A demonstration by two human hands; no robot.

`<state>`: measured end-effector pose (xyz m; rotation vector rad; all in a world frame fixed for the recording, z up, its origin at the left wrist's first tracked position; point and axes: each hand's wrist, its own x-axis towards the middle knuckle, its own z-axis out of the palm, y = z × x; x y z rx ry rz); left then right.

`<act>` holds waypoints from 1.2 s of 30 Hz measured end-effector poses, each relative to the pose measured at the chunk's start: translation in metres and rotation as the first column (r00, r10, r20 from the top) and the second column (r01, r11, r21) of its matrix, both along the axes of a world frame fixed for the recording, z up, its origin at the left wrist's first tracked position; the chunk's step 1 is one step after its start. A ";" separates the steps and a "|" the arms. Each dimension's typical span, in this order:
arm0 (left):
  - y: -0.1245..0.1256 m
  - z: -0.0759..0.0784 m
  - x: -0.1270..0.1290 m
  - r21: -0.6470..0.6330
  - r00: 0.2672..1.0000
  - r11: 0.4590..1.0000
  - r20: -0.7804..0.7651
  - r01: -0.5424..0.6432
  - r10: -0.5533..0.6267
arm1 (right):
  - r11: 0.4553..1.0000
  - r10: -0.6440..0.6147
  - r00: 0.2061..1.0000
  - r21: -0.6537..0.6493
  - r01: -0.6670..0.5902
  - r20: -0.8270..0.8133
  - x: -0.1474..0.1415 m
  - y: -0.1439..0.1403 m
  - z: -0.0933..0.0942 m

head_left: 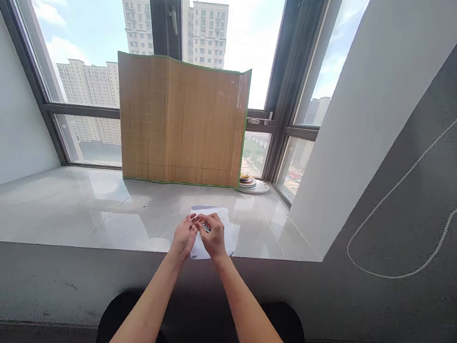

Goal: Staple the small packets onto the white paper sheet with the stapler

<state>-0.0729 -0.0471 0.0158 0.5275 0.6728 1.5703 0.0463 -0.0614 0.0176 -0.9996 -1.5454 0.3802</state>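
Observation:
Both hands meet above a sheet of white paper (201, 252) lying near the front edge of the sill. My left hand (184, 236) has its palm turned up, with the fingers curled in and their tips close to those of the other hand. My right hand (214, 237) is bent over in a pinch, its fingertips meeting the left fingers. A small dark and shiny thing (207, 227) shows by the right fingers; it is too small to name. What the left fingers hold, if anything, is hidden.
A brown bamboo mat (200, 130) with green edging stands upright against the window. Right of it is a stack of plates (253, 187). The tiled sill (61, 224) ends in a front edge just below my hands. A bead cord (401, 175) hangs at the right.

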 end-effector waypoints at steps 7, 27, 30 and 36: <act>-0.036 0.027 0.033 0.191 0.996 0.981 -0.093 0.031 -0.013 | 0.949 0.316 0.942 0.025 -0.315 -0.109 0.007 -0.027 0.035; 0.140 -0.031 -0.115 0.231 -0.252 0.973 -0.942 -0.005 0.222 | 0.829 -0.261 0.810 -0.309 0.467 0.525 0.199 0.134 -0.039; 0.167 -0.031 -0.120 0.226 -0.267 0.974 -0.939 -0.008 0.216 | 0.831 -0.236 0.792 -0.305 0.465 0.563 0.190 0.151 -0.044; 0.194 -0.039 -0.115 0.212 -0.307 0.977 -0.929 0.015 0.206 | 0.861 -0.158 0.756 -0.286 0.421 0.636 0.182 0.165 -0.053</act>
